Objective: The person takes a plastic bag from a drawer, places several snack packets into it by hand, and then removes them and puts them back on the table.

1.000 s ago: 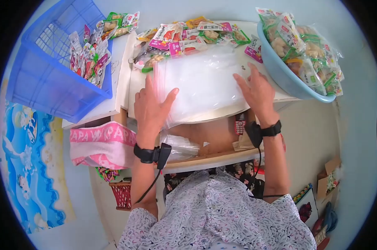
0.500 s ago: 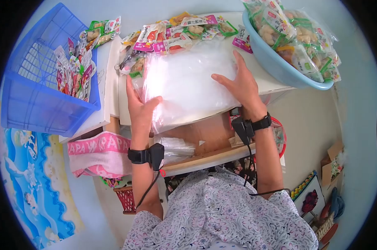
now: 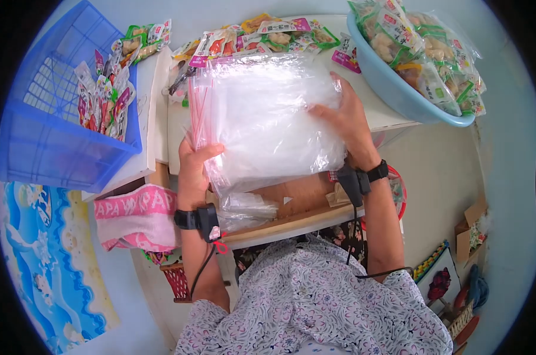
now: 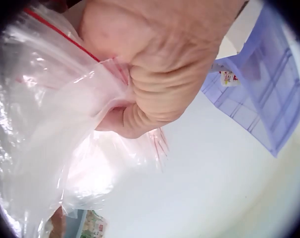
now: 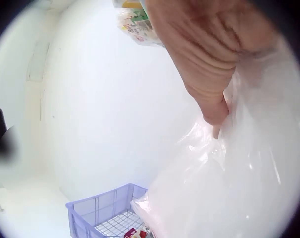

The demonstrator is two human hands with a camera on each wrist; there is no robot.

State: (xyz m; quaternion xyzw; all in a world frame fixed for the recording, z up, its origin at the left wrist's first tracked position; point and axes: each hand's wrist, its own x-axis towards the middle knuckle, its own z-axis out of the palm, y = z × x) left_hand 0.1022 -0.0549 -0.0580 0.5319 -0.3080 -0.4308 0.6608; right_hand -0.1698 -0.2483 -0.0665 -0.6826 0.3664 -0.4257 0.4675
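Left hand (image 3: 195,170) pinches the red-striped edge of the plastic bags (image 3: 274,112); right hand (image 3: 353,127) grips the opposite edge. Bags are held above the tabletop (image 3: 174,130).

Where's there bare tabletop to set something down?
A narrow patch of white tabletop lies bare between the right hand and the blue basin; another, left of the clear bags. The back is crowded with snack packets.
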